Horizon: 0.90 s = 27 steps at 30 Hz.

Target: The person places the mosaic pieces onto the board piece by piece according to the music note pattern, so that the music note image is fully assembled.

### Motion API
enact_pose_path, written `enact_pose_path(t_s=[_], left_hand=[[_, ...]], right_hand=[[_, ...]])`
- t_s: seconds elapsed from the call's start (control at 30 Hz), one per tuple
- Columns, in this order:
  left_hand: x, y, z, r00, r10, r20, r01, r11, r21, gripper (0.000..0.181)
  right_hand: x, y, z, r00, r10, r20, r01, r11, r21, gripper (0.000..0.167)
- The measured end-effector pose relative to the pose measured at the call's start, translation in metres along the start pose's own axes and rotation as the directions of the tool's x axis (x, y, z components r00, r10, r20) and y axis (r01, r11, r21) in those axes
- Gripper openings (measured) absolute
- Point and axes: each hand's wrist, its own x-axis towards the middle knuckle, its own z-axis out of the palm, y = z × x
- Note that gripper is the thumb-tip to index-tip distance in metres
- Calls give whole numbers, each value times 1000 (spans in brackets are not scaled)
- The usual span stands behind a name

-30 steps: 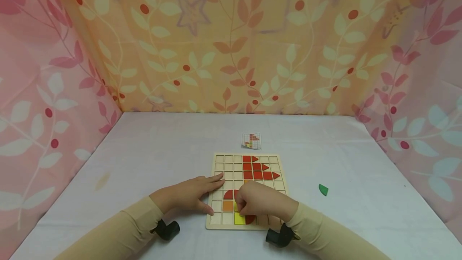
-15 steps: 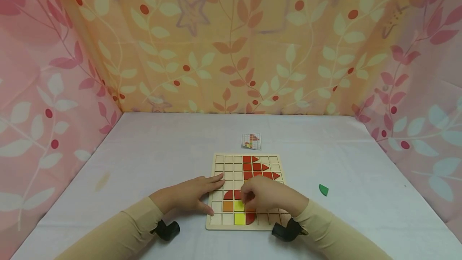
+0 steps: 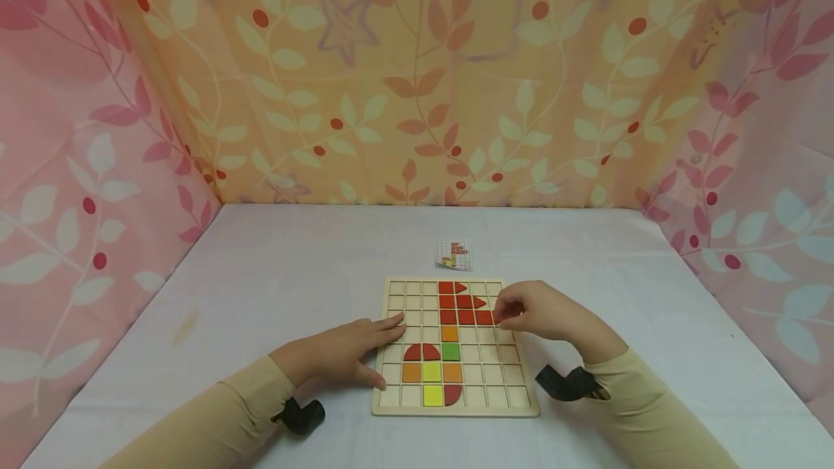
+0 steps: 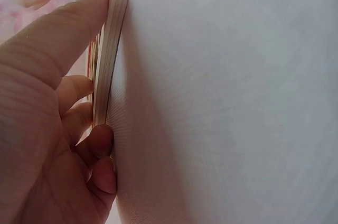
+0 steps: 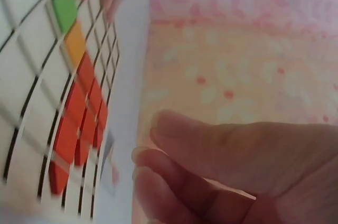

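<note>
A wooden grid board point(image 3: 502, 382) holds flat coloured tiles. Rows of red tiles point(image 3: 464, 302) fill part of its far side, above an orange square point(image 3: 449, 334) and a green square point(image 3: 451, 352). Nearer lie red quarter circles point(image 3: 413, 353), orange squares point(image 3: 452, 372) and yellow squares point(image 3: 432, 395). My left hand point(image 3: 339, 348) rests on the board's left edge, fingers extended; its thumb point(image 4: 79, 28) touches the rim. Over the right edge hovers my right hand point(image 3: 554, 313), fingers loosely bent; the right wrist view shows no tile between them. It covers the tip of one red row.
A small pattern card point(image 3: 454, 255) lies just beyond the board on the white tablecloth point(image 3: 293, 259). Floral curtains point(image 3: 417, 93) stand behind and at both sides. Black wrist cameras point(image 3: 563, 383) sit under both sleeves.
My right hand has moved from the board's near middle up and to the right, uncovering the green and orange squares. The green quarter circle on the tablecloth is now hidden behind it. The left hand stays still.
</note>
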Motion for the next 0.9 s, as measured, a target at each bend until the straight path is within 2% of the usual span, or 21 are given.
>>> enact_pose_path(t_s=[0.17,0.43,0.63,0.77,0.9], left_hand=[[1,-1,1,1000,1,-1,-1,1000,0,92],[1,-3,2,1000,10,-1,-10,1000,4,91],[0,-2,2,1000,16,-3,-16,1000,5,90],[0,-2,2,1000,19,-3,-19,1000,10,90],[0,-2,2,1000,16,-3,-16,1000,6,91]], right_hand=[[-15,32,-14,992,117,-43,-118,993,-22,7],[-44,81,-30,973,218,-79,-219,976,-12,16],[-56,97,-29,958,284,-40,-284,959,10,25],[-60,104,-25,958,285,-8,-285,958,-15,27],[-62,109,-19,957,290,-20,-290,957,-13,23]])
